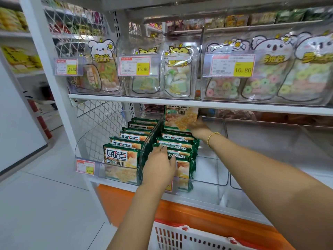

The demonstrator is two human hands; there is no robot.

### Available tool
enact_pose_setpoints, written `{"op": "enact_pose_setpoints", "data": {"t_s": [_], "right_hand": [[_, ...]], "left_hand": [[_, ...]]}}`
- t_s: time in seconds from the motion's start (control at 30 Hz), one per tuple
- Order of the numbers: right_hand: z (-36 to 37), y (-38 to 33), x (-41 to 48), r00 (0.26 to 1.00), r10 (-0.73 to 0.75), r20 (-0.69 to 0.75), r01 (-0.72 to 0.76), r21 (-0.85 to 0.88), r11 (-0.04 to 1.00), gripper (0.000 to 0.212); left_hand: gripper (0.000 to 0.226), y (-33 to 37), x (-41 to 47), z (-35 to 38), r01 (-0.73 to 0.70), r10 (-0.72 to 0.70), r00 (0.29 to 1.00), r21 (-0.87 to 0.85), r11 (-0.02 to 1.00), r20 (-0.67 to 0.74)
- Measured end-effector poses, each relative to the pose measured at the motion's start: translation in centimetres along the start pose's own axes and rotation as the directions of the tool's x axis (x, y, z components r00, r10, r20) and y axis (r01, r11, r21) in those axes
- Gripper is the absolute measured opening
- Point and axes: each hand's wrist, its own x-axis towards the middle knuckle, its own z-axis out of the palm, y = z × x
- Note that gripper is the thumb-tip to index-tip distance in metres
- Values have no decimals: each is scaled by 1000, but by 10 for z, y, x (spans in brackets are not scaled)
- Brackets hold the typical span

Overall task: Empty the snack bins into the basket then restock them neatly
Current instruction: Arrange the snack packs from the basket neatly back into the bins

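Observation:
A clear plastic snack bin [207, 183] on the lower shelf holds two rows of green biscuit packs [120, 159], split by a clear divider [151, 139]. My left hand [158, 166] rests on the front packs of the right row, fingers lying over their top edges. My right hand [199, 129] grips one green biscuit pack [180, 117], holding it upright above the back of the right row, just under the upper shelf. A white basket [198, 239] with red clips sits below, at the bottom edge of the view.
More clear bins [270, 141] stand to the right on the same shelf. The upper shelf [180, 102] carries clear bins of candy bags with price tags [134, 66]. An orange base panel [198, 212] runs under the shelf. White floor [45, 204] lies to the left.

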Motion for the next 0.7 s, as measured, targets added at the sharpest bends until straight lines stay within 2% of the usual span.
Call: {"op": "enact_pose_setpoints", "data": {"t_s": [0.07,0.1,0.17,0.2,0.23,0.27,0.33,0.4,0.43,0.53,0.63,0.7], "right_hand": [[-6,-4,-18,998,68,-1,-68,-53,996,73],[-12,-9,-32,998,69,2,-68,-116,991,71],[-23,-16,-68,993,-104,-64,88,-219,972,46],[-27,-19,-95,972,-216,-95,188,-240,952,30],[-27,-19,-123,945,-308,-108,275,-246,929,22],[-23,-16,-150,925,-371,-88,339,-252,906,25],[-9,2,-199,909,-414,57,414,-253,874,31],[14,39,-231,908,-346,234,401,-258,879,35],[26,63,-239,912,-260,316,350,-274,896,37],[66,148,-243,879,26,477,148,-322,935,37],[100,225,-237,831,257,493,-51,-393,918,26],[120,264,-238,814,354,460,-129,-452,882,10]], "left_hand": [[43,-2,-7,-2,-56,53,996,-48,997,-71],[36,-5,-13,-3,-120,108,983,-74,990,-151],[21,-10,-26,-7,-282,244,917,-80,956,-317],[22,-14,-34,-8,-350,304,873,-57,935,-381],[26,-18,-43,-9,-389,343,846,-32,921,-409],[28,-23,-54,-8,-404,367,840,-11,915,-399],[33,-38,-75,6,-386,370,883,0,922,-288],[39,-58,-94,32,-281,280,959,-10,960,-44],[38,-68,-104,46,-216,218,970,-28,976,106],[8,-98,-130,86,-52,75,899,-65,996,431],[30,-110,-146,119,-15,5,812,11,1000,584],[34,-109,-148,140,1,-12,777,18,1000,629]]}}
